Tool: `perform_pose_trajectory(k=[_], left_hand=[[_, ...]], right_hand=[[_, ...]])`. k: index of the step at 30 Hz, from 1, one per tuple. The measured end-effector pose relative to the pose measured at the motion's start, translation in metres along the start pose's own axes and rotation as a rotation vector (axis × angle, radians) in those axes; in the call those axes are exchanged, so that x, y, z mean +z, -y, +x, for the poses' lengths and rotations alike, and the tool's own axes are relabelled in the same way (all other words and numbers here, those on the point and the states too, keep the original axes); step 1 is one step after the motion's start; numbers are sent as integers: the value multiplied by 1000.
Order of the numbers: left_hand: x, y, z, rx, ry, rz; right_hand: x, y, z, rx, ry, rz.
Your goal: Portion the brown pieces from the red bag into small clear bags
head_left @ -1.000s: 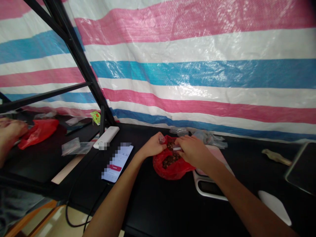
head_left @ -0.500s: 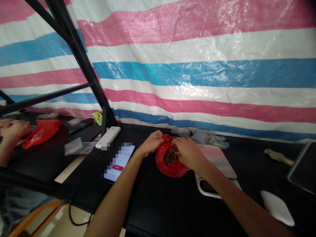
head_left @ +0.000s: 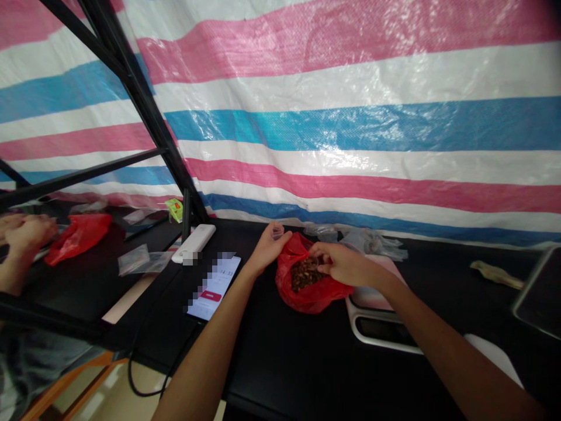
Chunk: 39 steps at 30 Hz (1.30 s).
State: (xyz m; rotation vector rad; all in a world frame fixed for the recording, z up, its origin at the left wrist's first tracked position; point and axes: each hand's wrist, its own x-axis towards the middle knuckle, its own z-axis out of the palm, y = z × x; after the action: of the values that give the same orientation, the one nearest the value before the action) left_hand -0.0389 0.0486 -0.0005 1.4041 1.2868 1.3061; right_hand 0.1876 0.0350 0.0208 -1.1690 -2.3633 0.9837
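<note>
A red plastic bag (head_left: pixel 302 301) lies open on the black table, with small brown dried bits (head_left: pixel 305 273) heaped inside. At its far left rim, the fingers of my left hand (head_left: pixel 268 251) are closed on a small clear plastic bag (head_left: pixel 277 233), the thumb beside the red plastic. Over the bag's right side reaches my right hand (head_left: pixel 344 263), its thumb and fingers pinched together just above the bits. What sits in that pinch, if anything, is too small to make out. Right of the red bag, partly under my right forearm, is a white and pink scale (head_left: pixel 357 327).
Clear plastic bags (head_left: pixel 372 242) lie at the back by the striped sheet (head_left: pixel 350 131). To the left are a phone (head_left: pixel 214 289), a white power bank (head_left: pixel 195 241) and a black frame post (head_left: pixel 153 117). Another person's hands (head_left: pixel 33 231) are beyond, near another red bag (head_left: pixel 81 234).
My right hand has lifted and drawn back from the bits, its fingers now pinched. The red bag's mouth is spread wider, and my left thumb has come off its gathered rim.
</note>
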Motion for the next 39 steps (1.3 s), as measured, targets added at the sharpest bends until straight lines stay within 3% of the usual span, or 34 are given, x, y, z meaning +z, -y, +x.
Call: perform_pose_trajectory(k=[3,5,11,16,20,26,29,33,36,39], left_hand=[[0,1,0,246,-14,139],[2,1,-3,296,50,219],[15,-1,-14,321,233,303],[24,2,-17,287,267,232],[27,3,-17,260,244,128],[25,-3,-17,241,198,48],[24,-3,-15,231,163,30],[22,-2,-13,232,116,25],[21,-3,-15,271,78,112],[18,-9,-18,351,47,231]], right_hand=[[-16,-2,-3,2,20,94],[-27,0,-6,-3,-2,131],[-37,25,-8,-103,-221,10],[-29,45,-11,-279,-306,-363],[-27,50,-12,-378,-328,-496],[-36,50,-14,-281,-397,-530],[-40,45,-17,-182,-360,-554],[-36,30,-19,-80,-137,-521],[-29,22,-18,-116,-1,-425],[-26,26,-16,-176,-33,-344]])
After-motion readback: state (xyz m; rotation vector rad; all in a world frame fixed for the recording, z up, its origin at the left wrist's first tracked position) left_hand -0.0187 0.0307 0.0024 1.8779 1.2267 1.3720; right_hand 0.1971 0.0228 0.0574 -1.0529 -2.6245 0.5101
